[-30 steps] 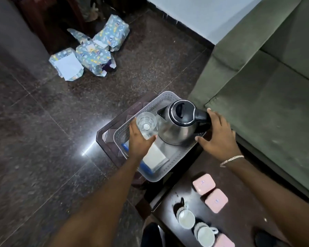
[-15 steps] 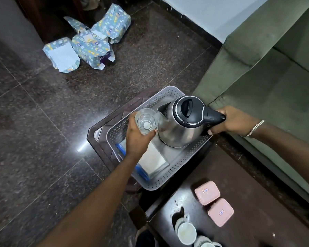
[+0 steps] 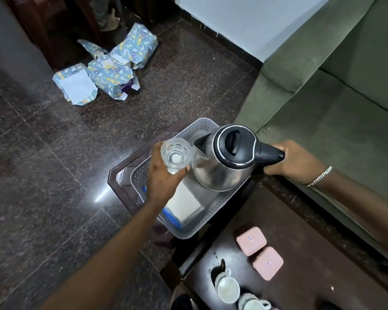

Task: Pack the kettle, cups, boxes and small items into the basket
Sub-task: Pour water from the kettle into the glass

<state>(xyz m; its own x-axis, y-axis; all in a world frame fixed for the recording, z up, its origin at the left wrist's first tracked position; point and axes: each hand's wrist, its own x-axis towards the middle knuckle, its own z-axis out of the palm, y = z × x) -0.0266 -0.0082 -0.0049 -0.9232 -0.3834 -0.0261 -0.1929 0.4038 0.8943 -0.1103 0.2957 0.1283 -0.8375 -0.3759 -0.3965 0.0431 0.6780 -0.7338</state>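
A steel kettle (image 3: 220, 173) with a black lid stands in the grey perforated basket (image 3: 213, 217), and my right hand (image 3: 293, 161) grips its black handle. My left hand (image 3: 164, 177) holds a clear glass (image 3: 176, 154) over the basket, beside the kettle's spout. A white box with a blue edge (image 3: 183, 205) lies flat in the basket under my left wrist. Two pink boxes (image 3: 251, 240) (image 3: 268, 262) and two white cups (image 3: 227, 289) (image 3: 253, 304) sit on the dark table (image 3: 311, 276) at the lower right.
The basket rests on a dark brown stool (image 3: 121, 182) on the granite floor. A green sofa (image 3: 334, 108) runs along the right. Several wrapped parcels (image 3: 108, 74) lie on the floor at the back left.
My right hand has closed on the kettle's handle, after resting open beside it. The kettle has turned a little and looks slightly raised. My left hand stays put with the glass.
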